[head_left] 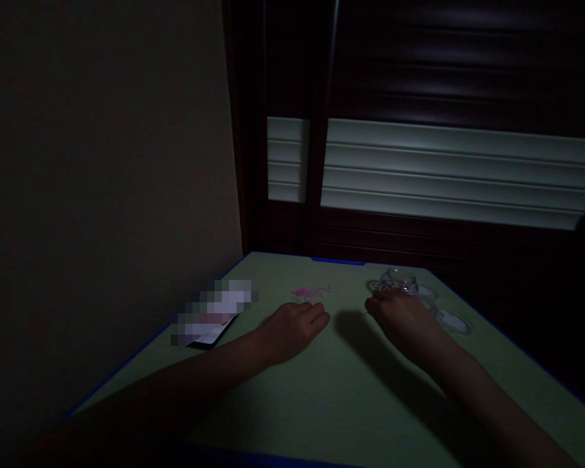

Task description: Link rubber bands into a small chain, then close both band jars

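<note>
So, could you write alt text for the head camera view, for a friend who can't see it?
In dim light, a person's left hand is near a small pile of pinkish strands on a blue-edged, greenish table, and their right hand is by a clear jar. A pixelated item lies at left.

This looks like a dim corner of a room in a home. A plain wall (107, 162) fills nine to ten o'clock. At one o'clock stands dark panelling (419, 65), with pale slats (443, 172) set in it at two; whether wardrobe or shutter cannot be told. A small blue-edged table (312, 403) spreads at six, bearing an ordinary glass jar (402, 278) near four.
</note>
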Tool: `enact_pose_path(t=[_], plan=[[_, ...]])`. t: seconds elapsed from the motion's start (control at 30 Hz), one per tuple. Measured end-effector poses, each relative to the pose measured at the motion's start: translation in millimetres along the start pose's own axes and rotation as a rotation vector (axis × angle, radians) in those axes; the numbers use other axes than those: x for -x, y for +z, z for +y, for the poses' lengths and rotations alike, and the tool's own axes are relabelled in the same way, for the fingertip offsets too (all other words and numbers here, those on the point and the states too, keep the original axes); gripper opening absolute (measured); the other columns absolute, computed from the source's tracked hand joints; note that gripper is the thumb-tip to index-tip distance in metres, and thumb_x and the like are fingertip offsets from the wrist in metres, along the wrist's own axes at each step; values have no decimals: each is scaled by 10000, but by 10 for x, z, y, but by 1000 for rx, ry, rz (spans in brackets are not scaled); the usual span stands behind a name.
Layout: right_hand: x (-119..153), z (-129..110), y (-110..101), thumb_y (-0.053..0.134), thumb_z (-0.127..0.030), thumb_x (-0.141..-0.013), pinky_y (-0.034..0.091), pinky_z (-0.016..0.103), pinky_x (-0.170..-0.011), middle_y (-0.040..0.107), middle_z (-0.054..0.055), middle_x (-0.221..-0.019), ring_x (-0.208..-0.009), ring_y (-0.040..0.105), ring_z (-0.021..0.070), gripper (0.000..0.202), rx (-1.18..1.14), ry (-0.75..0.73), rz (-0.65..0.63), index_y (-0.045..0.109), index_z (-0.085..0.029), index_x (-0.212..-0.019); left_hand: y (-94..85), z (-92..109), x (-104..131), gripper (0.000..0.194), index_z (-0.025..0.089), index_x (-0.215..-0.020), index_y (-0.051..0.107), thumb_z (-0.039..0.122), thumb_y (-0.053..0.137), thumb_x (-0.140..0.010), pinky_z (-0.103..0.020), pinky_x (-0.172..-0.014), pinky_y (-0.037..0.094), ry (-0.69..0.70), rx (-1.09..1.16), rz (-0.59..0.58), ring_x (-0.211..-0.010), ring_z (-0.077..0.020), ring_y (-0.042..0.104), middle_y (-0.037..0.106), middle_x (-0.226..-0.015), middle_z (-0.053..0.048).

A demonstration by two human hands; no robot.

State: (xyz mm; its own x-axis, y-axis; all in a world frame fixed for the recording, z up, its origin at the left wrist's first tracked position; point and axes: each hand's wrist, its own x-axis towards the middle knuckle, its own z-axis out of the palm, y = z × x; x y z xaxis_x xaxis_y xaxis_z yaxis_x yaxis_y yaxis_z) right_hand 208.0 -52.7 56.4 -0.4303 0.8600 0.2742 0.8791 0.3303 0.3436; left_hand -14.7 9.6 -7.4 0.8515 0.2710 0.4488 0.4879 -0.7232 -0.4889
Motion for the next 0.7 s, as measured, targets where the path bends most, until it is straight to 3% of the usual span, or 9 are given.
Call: enact_pose_path(t=[0.23, 0.4, 0.7], plan=[[13, 158, 75, 439, -62, -796, 397, 337, -695, 657, 102, -879, -796, 608, 225, 227, 71, 74, 45, 628, -143, -891, -18, -13, 6, 117, 159, -948, 501, 124, 420, -870, -267, -561, 425, 4, 21, -26, -691, -147, 541, 553, -824, -18], [54, 247, -19, 485, -69, -748, 384, 337, -721, 656, 111, -889, -819, 597, 233, 215, 143, 140, 58, 627, -137, -894, -10, -19, 5, 121, 162, -927, 505, 128, 398, -881, -260, -564, 424, -29, 22, -21, -678, -139, 542, 550, -806, -17], [189, 342, -119, 426, -74, -783, 362, 314, -617, 654, 140, -797, -748, 615, 237, 222, 232, 498, 88, 634, -152, -786, -41, -17, -6, 136, 158, -917, 505, 125, 378, -884, -259, -559, 424, -29, 21, -8, -671, -140, 539, 547, -795, -21]])
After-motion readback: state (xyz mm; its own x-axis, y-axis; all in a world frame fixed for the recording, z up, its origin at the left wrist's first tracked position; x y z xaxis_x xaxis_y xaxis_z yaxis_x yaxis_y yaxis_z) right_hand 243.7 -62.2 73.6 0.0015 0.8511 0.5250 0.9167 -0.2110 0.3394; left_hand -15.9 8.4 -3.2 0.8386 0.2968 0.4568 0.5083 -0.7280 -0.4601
